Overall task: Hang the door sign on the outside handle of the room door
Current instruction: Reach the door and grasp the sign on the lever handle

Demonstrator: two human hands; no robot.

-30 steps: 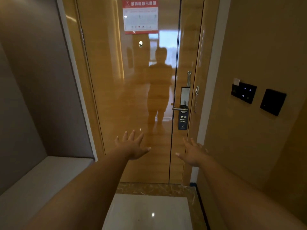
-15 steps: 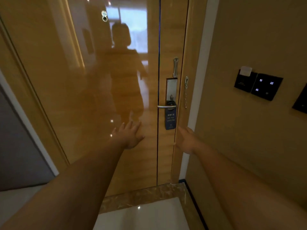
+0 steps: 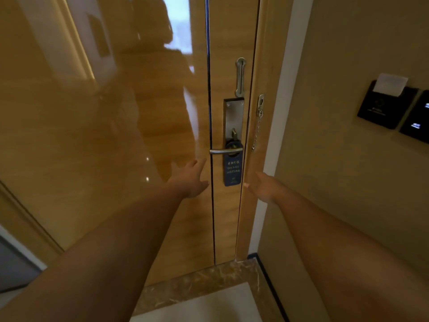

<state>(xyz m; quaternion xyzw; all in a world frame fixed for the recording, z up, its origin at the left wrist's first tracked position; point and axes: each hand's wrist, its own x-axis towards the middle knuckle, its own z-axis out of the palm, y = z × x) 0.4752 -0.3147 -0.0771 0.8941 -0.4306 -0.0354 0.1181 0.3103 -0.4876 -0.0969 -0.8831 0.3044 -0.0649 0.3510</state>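
A dark blue "do not disturb" door sign (image 3: 232, 169) hangs from the silver lever handle (image 3: 225, 151) on the inside of the glossy wooden room door (image 3: 97, 140), which is closed. My left hand (image 3: 189, 178) reaches forward with fingers spread, just left of and below the handle, holding nothing. My right hand (image 3: 263, 185) is stretched out below and right of the sign, near the door frame, fingers apart and empty.
A metal lock plate (image 3: 233, 117) and a slide latch (image 3: 240, 76) sit above the handle. A security chain (image 3: 257, 126) hangs on the frame. Black wall panels with a key card (image 3: 386, 104) are on the right wall. A marble threshold (image 3: 209, 284) lies below.
I have come closer to the door. Both hands have advanced toward the handle and sign, which now look larger in view.
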